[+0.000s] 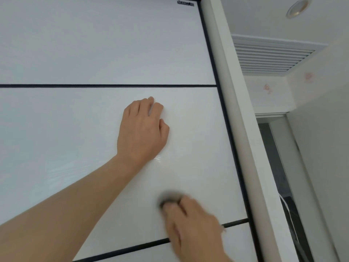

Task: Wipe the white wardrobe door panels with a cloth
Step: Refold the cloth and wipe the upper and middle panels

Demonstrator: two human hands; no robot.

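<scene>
The white wardrobe door (75,44) is filling most of the view, its glossy panels divided by thin black strips (105,85); a white frame post (234,103) is running down its right edge, with a ceiling vent (270,55) beyond; the left hand (143,129) is resting against the middle panel, fingers loosely curled and holding nothing; lower down, the blurred right hand (190,222) is pressing a small dark cloth (170,199) against the same panel, fingers curled over it.

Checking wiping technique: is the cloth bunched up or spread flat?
Bunched: the cloth shows only as a small blurred grey wad under the right hand.
</scene>
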